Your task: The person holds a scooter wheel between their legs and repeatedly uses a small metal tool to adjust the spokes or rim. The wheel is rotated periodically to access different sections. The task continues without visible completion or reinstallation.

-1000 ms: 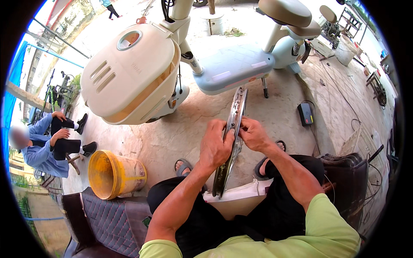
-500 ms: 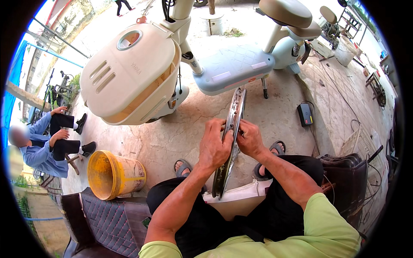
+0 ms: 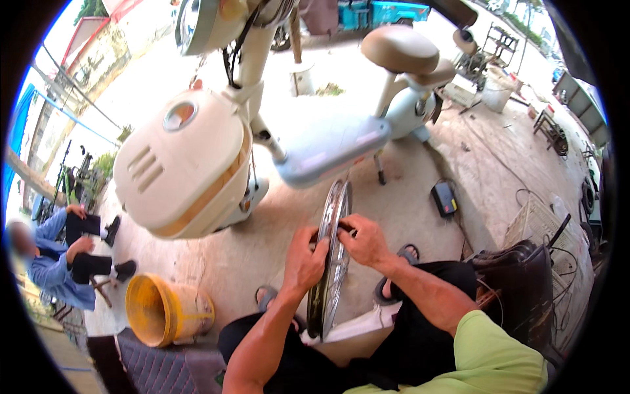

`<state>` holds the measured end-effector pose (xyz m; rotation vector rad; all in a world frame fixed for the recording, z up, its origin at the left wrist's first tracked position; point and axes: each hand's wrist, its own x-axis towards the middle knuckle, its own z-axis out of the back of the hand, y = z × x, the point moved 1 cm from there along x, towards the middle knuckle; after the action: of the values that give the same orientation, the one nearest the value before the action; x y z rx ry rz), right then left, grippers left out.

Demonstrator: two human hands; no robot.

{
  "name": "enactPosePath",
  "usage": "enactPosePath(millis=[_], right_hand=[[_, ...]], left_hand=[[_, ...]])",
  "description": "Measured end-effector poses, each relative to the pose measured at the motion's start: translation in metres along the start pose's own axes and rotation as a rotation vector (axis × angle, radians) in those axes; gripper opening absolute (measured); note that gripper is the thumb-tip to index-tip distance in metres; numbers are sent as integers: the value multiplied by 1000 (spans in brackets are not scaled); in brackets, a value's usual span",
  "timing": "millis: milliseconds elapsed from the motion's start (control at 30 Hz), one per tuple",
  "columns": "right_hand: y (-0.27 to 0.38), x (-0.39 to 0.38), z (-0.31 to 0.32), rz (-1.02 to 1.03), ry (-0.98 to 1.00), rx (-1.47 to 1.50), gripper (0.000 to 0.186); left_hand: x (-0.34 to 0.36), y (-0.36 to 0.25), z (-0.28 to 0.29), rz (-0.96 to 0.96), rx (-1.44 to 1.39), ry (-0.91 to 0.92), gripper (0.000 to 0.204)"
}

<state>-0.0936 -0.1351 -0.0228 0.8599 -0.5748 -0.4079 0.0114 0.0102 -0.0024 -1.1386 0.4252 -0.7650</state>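
Observation:
A shiny metal spoked wheel rim (image 3: pixel 319 305) stands on edge between my knees, its far end close to the scooter's footboard. My left hand (image 3: pixel 304 261) is wrapped around its left side, thumb lying along the rim. On the other side, my right hand (image 3: pixel 366 241) has its fingers curled in against the rim near the spokes. Whether those right fingertips pinch something small as well is hidden. The rim's lower end is just above a pale cloth or sack (image 3: pixel 361 326) between my legs.
A cream and light-blue electric scooter (image 3: pixel 184 164) stands right in front. To the left are a yellow bucket (image 3: pixel 190 312) and a seated person (image 3: pixel 56 256) in blue. A black charger-like box (image 3: pixel 444 199) with a cable lies to the right, near a plastic crate (image 3: pixel 535 226).
My view has tilted up and shifted a little, so the scooter, bucket and hands appear lower. Both hands stay on the rim, with the right fingers slightly changed in position.

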Motion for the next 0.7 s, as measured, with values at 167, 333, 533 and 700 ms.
enactPosePath(millis=[167, 333, 533, 700], right_hand=[[-24, -1, -8, -116, 170, 157, 16], [-14, 6, -9, -188, 222, 316, 14], [-8, -4, -16, -78, 46, 63, 18], [-7, -6, -17, -53, 27, 74, 17]], left_hand=[[-4, -1, -4, -20, 11, 23, 29], [-4, 7, -1, 79, -32, 27, 31], [-5, 6, -3, 117, -57, 22, 32], [-8, -1, -1, 106, -12, 13, 32]])
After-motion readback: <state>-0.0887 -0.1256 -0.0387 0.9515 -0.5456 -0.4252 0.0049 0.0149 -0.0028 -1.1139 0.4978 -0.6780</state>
